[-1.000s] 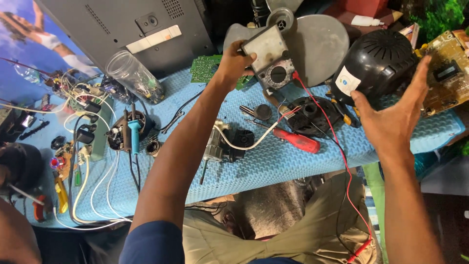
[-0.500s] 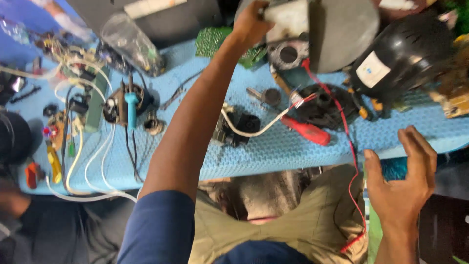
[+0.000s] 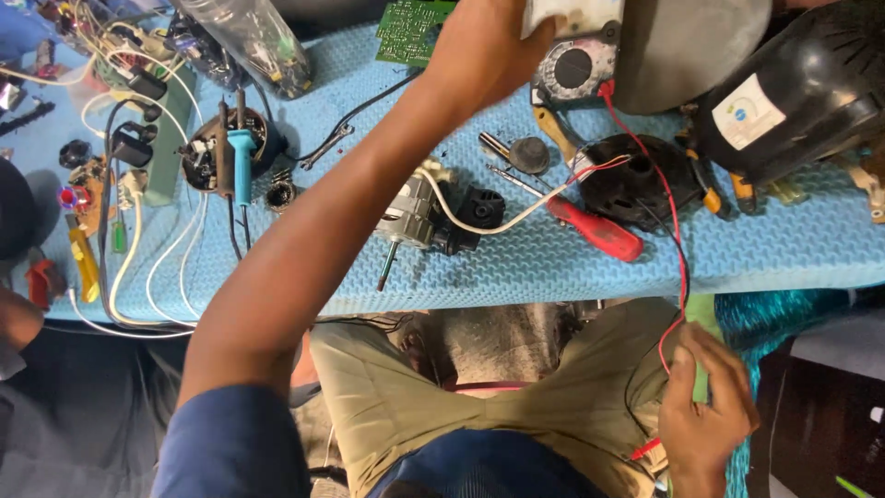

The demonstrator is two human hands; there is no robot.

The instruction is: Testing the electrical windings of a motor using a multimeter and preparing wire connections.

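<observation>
Red and black test leads (image 3: 680, 267) run lengthwise from our lap up to the bench. Our right hand (image 3: 705, 410) pinches them low, fingers curled close. On the blue mat (image 3: 516, 263) lies a small motor (image 3: 415, 221), shaft toward us. Farthest, our left hand (image 3: 489, 46) grips a pale appliance housing (image 3: 576, 14).

Red-handled screwdriver (image 3: 595, 228), blue soldering iron (image 3: 241, 164), green circuit board (image 3: 412, 29).

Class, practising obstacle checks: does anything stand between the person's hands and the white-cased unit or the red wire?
Nothing visible does. The left hand grips the white-cased unit at the table's far side. The right hand holds the red wire over the lap. Contact is direct in both.
</observation>
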